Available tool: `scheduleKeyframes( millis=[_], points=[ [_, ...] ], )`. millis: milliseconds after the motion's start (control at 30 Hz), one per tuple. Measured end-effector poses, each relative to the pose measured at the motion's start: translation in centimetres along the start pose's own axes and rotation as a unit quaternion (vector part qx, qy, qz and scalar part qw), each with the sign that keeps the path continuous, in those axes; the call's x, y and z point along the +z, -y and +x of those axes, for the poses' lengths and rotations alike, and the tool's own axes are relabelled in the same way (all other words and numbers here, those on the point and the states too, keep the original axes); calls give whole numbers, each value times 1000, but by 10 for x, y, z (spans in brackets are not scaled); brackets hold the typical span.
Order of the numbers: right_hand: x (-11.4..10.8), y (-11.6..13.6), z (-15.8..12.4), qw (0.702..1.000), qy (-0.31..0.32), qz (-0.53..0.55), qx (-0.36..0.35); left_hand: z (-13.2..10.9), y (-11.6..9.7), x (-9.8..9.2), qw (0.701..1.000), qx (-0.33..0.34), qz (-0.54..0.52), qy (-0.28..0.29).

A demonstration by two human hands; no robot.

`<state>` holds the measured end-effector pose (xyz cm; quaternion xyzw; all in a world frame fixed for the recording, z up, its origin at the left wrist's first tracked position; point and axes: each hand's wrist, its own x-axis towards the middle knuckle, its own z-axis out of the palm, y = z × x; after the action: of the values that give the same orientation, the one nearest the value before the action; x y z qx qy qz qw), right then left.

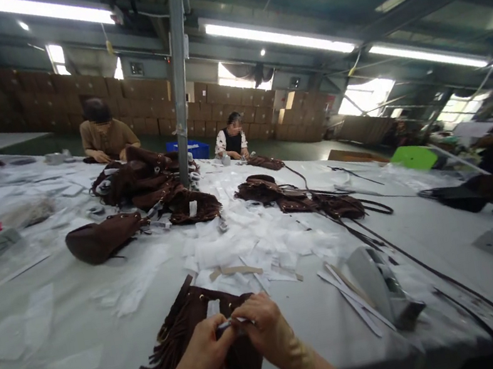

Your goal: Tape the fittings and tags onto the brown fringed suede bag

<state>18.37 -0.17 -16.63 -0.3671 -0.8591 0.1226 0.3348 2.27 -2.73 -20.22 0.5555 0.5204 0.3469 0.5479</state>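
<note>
A dark brown fringed bag lies at the table's near edge, its fringe spread to the left and gold-coloured eyelets along its top. Over its upper part, my left hand and my right hand are close together, both closed in a pinch. Between their fingertips shows a thin white strip, partly covered by the fingers. A white tag-like piece sits on the bag just beyond my left hand. My fingers hide the exact grip.
Paper scraps cover the table's middle. Beyond are a brown pouch bag, piled fringed bags and more bags with long straps. A grey tape dispenser stands right. A metal post rises midway; two people sit across.
</note>
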Motion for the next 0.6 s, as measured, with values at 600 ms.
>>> scheduleKeyframes(
  millis=[600],
  points=[
    [9, 6, -25, 992, -120, -23, -6, 2, -15, 5, 906, -43, -420, -24]
  ],
)
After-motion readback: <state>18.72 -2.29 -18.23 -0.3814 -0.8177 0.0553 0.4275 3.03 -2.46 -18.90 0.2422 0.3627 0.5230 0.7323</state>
